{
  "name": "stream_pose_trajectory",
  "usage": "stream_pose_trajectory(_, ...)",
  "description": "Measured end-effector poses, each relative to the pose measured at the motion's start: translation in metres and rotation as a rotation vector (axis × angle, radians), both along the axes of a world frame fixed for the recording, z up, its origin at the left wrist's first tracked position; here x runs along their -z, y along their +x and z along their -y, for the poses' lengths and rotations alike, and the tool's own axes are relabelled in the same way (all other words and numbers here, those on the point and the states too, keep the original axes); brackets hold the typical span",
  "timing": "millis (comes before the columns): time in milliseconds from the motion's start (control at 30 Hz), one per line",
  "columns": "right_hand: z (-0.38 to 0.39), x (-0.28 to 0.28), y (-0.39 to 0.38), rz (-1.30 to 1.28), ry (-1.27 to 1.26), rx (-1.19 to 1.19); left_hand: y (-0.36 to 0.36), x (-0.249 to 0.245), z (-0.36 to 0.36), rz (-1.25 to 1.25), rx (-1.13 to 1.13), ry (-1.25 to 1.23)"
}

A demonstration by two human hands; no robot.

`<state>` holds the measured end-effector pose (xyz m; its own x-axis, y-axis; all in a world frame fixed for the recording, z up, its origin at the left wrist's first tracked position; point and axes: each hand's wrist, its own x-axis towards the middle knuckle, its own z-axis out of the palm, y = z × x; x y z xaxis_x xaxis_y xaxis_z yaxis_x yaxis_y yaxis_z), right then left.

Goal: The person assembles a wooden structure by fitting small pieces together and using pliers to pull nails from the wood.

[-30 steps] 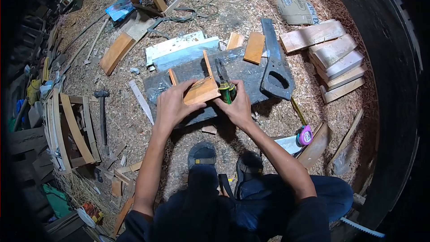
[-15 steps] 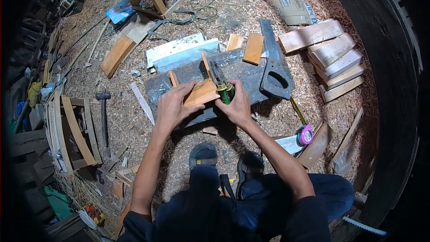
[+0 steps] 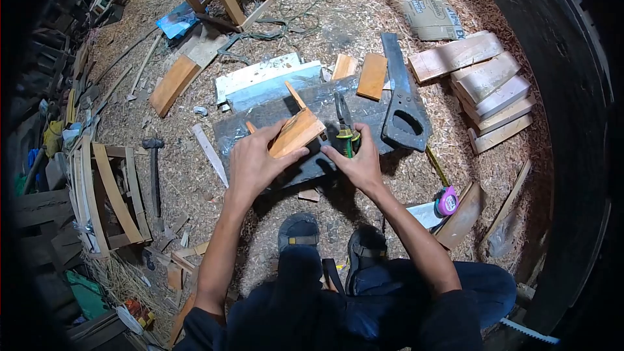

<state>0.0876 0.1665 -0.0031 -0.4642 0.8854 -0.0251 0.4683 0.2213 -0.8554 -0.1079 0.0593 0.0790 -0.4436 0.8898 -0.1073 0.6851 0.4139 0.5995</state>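
Observation:
My left hand (image 3: 250, 161) is closed around a small wooden assembly (image 3: 300, 134), a flat board with thin upright pieces, held tilted above a dark plank (image 3: 376, 117). Pliers (image 3: 344, 117) with green, yellow and black handles are in my right hand (image 3: 362, 161), jaws pointing away from me. A small gap separates the pliers from the board's right end. Just right of the pliers, a handsaw (image 3: 404, 114) lies across the plank's edge. Near its blade sits an orange-brown wood block (image 3: 372, 77). My palm hides part of the assembly.
Pale curved boards (image 3: 497, 84) are stacked at right. A purple tape measure (image 3: 447, 201) lies on the shavings. To the left are a hammer (image 3: 153, 169) and a slatted wooden frame (image 3: 117, 188). White-painted wood pieces (image 3: 273, 84) rest beyond the plank; a stool (image 3: 224, 0) stands farther back.
The pliers have moved right, away from the wooden assembly they were against. My left hand has turned the assembly so its right end is tipped up.

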Motion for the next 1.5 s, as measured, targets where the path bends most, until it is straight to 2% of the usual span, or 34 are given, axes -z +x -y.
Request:
stream_pose_trajectory(100, -0.004, -0.013, -0.003, -0.108, -0.085, -0.025, 0.003, -0.004, 0.002, -0.001, 0.017, -0.028)
stream_pose_trajectory(200, -0.009, -0.010, -0.004, -0.167, -0.042, -0.068, 0.002, -0.001, 0.005, 0.079, -0.017, -0.045)
stream_pose_trajectory(267, -0.011, -0.010, -0.004, -0.234, -0.102, -0.094, 0.000, 0.000, 0.007, 0.180, -0.048, -0.055)
stream_pose_trajectory(500, -0.024, -0.007, 0.001, -0.326, -0.092, 0.000, 0.002, -0.002, 0.010, 0.171, 0.003, -0.081)
stream_pose_trajectory(667, -0.004, -0.022, 0.001, -0.231, -0.013, 0.080, 0.004, -0.006, 0.007, 0.144, -0.059, -0.122)
stream_pose_trajectory(733, 0.001, -0.023, -0.004, -0.386, -0.096, 0.007, 0.004, -0.006, 0.007, 0.159, -0.062, -0.118)
stream_pose_trajectory(900, 0.005, -0.023, -0.009, -0.392, -0.065, 0.011, 0.005, -0.015, 0.005, 0.229, -0.131, -0.189)
stream_pose_trajectory(967, 0.016, -0.022, -0.004, -0.301, -0.086, -0.035, 0.002, -0.011, 0.006, 0.267, -0.168, -0.168)
stream_pose_trajectory(1100, 0.048, -0.029, -0.004, -0.530, -0.650, -0.175, 0.000, -0.018, 0.004, 0.298, -0.204, -0.112)
stream_pose_trajectory(1133, 0.048, -0.034, -0.004, -0.531, -0.651, -0.181, -0.001, -0.012, 0.007, 0.302, -0.195, -0.038)
stream_pose_trajectory(1200, 0.047, -0.040, -0.003, -0.448, -0.824, -0.330, -0.003, -0.009, 0.012, 0.300, -0.188, 0.034)
stream_pose_trajectory(1267, 0.040, -0.039, 0.003, -0.445, -0.804, -0.392, -0.005, -0.010, 0.014, 0.259, -0.149, 0.121)
stream_pose_trajectory(1333, 0.029, -0.039, 0.007, -0.540, -1.058, -0.516, -0.010, -0.016, 0.013, 0.213, -0.103, 0.154)
stream_pose_trajectory(1367, 0.026, -0.043, 0.009, -0.543, -1.102, -0.535, -0.013, -0.018, 0.011, 0.168, -0.055, 0.188)
stream_pose_trajectory(1500, 0.009, -0.063, 0.013, -0.425, -1.124, -0.691, -0.032, -0.016, 0.010, 0.250, 0.018, 0.161)
